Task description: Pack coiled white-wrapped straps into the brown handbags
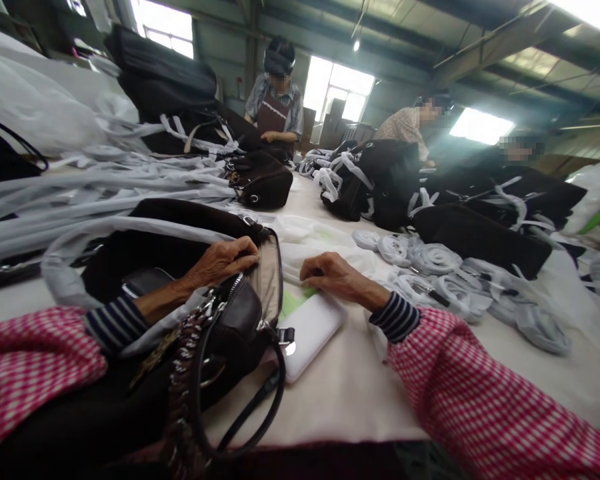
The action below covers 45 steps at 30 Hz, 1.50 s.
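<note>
A dark brown handbag [180, 267] lies open in front of me, its beige lining [267, 277] showing. My left hand [223, 261] rests on the bag's open edge, fingers curled over the rim and gripping it. My right hand [333, 277] lies on the table beside the bag, fingers bent down onto thin white plastic and a green slip [293, 301]. A white flat pad [310, 333] sits just below that hand. The bag's black strap [250, 413] and chain [183, 373] hang toward me.
Rolled white wrapped straps [430, 257] lie in a heap to the right. More dark bags [375, 177] stand across the table, with long plastic-wrapped straps [105, 187] on the left. Three other people work at the far side. The white tabletop [350, 387] shows near me.
</note>
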Tool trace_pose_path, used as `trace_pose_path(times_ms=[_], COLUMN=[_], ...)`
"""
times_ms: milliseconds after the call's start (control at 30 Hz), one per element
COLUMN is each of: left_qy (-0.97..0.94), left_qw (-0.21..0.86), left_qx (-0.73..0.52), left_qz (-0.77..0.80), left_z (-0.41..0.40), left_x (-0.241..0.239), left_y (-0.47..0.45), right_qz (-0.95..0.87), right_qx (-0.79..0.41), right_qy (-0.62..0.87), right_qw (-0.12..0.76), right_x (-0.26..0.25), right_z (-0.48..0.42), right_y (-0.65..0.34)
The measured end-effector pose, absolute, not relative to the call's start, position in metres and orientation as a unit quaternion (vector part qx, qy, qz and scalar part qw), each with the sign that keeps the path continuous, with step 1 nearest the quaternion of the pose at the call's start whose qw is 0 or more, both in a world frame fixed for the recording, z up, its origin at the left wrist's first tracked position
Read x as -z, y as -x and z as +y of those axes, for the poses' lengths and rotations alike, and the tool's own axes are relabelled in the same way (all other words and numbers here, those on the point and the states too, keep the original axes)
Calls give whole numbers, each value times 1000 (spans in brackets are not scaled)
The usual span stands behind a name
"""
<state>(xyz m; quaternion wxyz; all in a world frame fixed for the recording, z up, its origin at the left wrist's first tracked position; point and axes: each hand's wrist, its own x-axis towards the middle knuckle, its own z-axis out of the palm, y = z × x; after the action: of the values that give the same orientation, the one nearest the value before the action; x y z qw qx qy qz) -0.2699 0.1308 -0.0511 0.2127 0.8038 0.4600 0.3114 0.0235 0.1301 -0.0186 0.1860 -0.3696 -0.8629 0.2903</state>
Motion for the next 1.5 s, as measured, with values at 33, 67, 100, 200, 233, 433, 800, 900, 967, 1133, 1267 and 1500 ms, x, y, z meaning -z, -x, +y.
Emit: trace_pose_path(times_ms=[33,67,100,200,233,433,800,900,967,1133,1267,1500], left_qy=[-804,-804,-805,-810,-812,-826,-836,-835,-833,-827,-817,-810], left_qw=[213,212,210,200,195,173,164,156,152,146,144,135], left_qx=[-311,-311,-312,-314,-314,-314,-282,-271,-264,-244,-234,-236], left_qz=[460,460,459,453,451,435,441,453,462,485,507,520], left_z=[132,133,133,134,134,138,138,139,139,135,132,130], left_x=[52,53,54,55,56,62,62,60,59,53,51,47], left_y=[271,271,271,272,271,271,270,267,264,259,257,255], right_qz=[-867,-872,-878,-892,-893,-898,-909,-935,-951,-951,-948,-946], right_qx=[-291,-290,-287,-291,-293,-263,-239,-216,-157,43,100,54], right_qy=[367,364,359,338,336,347,325,279,268,305,297,308], right_qw=[172,154,134,74,66,53,100,43,2,-37,-54,-86], right_x=[15,12,8,4,4,9,-13,-23,-23,-4,0,-15], right_z=[129,128,128,128,130,137,97,63,45,29,20,3], right_y=[-23,-23,-23,-22,-22,-20,-30,-36,-36,-26,-23,-30])
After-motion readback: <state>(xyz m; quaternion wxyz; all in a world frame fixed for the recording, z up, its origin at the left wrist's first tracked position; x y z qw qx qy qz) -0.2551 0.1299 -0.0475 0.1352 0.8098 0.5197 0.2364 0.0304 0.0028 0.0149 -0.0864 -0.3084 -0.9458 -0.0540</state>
